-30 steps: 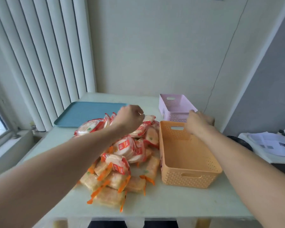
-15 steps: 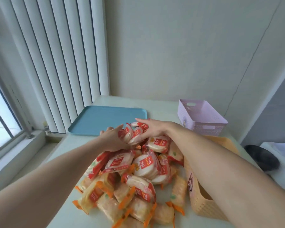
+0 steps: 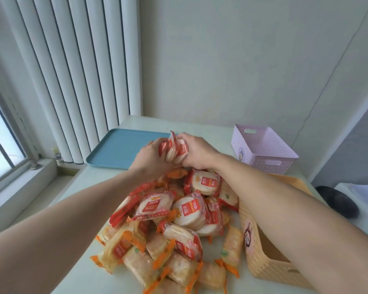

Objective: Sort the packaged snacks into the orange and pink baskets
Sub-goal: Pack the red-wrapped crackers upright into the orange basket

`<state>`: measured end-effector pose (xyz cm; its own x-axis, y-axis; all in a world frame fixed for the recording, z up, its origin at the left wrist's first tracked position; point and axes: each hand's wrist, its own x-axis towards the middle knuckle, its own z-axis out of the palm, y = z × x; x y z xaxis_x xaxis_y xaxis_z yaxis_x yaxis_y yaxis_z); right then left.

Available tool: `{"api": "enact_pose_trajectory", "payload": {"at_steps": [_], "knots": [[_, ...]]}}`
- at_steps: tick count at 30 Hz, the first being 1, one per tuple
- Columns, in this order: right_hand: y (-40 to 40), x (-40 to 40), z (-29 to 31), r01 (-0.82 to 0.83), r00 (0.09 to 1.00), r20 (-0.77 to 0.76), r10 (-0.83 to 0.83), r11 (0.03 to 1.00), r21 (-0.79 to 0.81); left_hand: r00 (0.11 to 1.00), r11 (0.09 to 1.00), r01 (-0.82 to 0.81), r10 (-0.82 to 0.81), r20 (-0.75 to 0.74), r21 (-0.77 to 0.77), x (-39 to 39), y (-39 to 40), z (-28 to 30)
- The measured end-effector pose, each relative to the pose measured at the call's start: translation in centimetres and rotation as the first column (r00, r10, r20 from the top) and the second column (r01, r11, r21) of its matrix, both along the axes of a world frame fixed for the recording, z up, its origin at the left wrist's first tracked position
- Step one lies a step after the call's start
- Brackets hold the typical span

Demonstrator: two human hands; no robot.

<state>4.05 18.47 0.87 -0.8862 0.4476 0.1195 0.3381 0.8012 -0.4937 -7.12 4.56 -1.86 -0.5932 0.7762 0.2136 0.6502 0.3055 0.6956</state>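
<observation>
A pile of packaged snacks [image 3: 172, 225] covers the middle of the white table: red-wrapped round rice crackers on top, orange-wrapped ones at the front. Above the pile's far end, my left hand [image 3: 151, 160] and my right hand [image 3: 197, 153] grip a bunch of red-wrapped packets [image 3: 173, 150] between them, lifted off the pile. The pink basket [image 3: 263, 150] stands at the back right, nothing visible inside. The orange basket [image 3: 263, 257] sits at the right, partly hidden under my right forearm.
A teal tray [image 3: 119, 149] lies at the back left of the table [image 3: 204, 128]. Vertical blinds and a window sill [image 3: 19, 183] are at the left, the wall behind. A black object [image 3: 336, 200] lies beyond the table's right edge.
My right hand left the orange basket's rim and joined the left over the pile. Both hands closed on red packets and raised them. The view swung left and closer.
</observation>
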Motion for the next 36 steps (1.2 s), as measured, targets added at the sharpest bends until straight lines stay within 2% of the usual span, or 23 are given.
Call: {"api": "enact_pose_trajectory", "payload": {"at_steps": [3, 8, 11, 14, 16, 18, 20, 21, 23, 25, 27, 28, 30, 33, 36], "knots": [[0.1, 1.6, 2.6, 0.047, 0.993, -0.107, -0.047, 0.999, 0.006, 0.997, 0.983, 0.007, -0.022, 0.079, 0.182, 1.6, 0.9, 1.7], [3.2, 8.7, 6.6, 0.152, 0.985, -0.083, -0.151, 0.988, 0.008, 0.974, 0.941, 0.145, -0.189, 0.121, 0.307, 6.6, 3.0, 4.5], [4.9, 15.1, 7.5, 0.203, 0.978, -0.008, -0.206, 0.968, -0.148, 0.924, 0.91, 0.297, -0.35, 0.152, 0.29, 11.3, 4.7, 5.3], [5.5, 20.9, 7.0, 0.241, 0.969, 0.041, -0.244, 0.891, -0.385, 0.874, 0.884, 0.391, -0.444, 0.197, 0.256, 15.5, 6.3, 5.2], [5.8, 23.3, 4.8, 0.282, 0.958, 0.172, -0.231, 0.872, -0.399, 0.868, 0.877, 0.454, -0.475, 0.146, 0.157, 17.3, 7.0, 4.6], [6.4, 25.6, 2.0, 0.333, 0.892, 0.385, -0.237, 0.92, -0.207, 0.836, 0.835, 0.548, -0.548, 0.008, -0.056, 19.6, 7.5, 3.8], [6.5, 27.0, 0.5, 0.307, 0.85, 0.47, -0.237, 0.949, -0.077, 0.755, 0.754, 0.577, -0.639, -0.148, -0.313, 22.0, 7.9, 3.1], [6.4, 27.3, 0.6, 0.283, 0.866, 0.454, -0.21, 0.954, -0.098, 0.714, 0.719, 0.554, -0.669, -0.204, -0.418, 23.0, 8.1, 2.9], [6.0, 27.5, 2.3, 0.264, 0.849, 0.509, -0.141, 0.948, -0.177, 0.681, 0.678, 0.515, -0.695, -0.231, -0.524, 24.1, 8.3, 2.5], [6.3, 27.7, 4.5, 0.275, 0.791, 0.598, -0.127, 0.947, -0.163, 0.7, 0.663, 0.562, -0.7, -0.142, -0.495, 24.6, 8.3, 2.0], [6.7, 27.4, 6.2, 0.298, 0.771, 0.603, -0.206, 0.953, -0.056, 0.726, 0.685, 0.656, -0.688, 0.015, -0.317, 24.8, 7.7, 1.6], [6.6, 26.9, 6.7, 0.311, 0.785, 0.562, -0.261, 0.95, 0.007, 0.736, 0.715, 0.669, -0.675, 0.047, -0.204, 24.5, 7.3, 1.6], [6.1, 25.0, 6.9, 0.316, 0.845, 0.422, -0.33, 0.943, 0.106, 0.794, 0.793, 0.607, -0.608, 0.004, -0.056, 22.6, 6.4, 1.9], [4.0, 20.7, 5.8, 0.223, 0.932, 0.268, -0.243, 0.969, 0.104, 0.906, 0.918, 0.392, -0.396, -0.15, -0.054, 16.8, 4.8, 2.8], [0.8, 16.1, 3.8, 0.009, 0.932, 0.361, -0.031, 0.998, 0.062, 0.954, 0.941, 0.253, -0.281, -0.105, -0.226, 9.4, 1.9, 4.0]]}}
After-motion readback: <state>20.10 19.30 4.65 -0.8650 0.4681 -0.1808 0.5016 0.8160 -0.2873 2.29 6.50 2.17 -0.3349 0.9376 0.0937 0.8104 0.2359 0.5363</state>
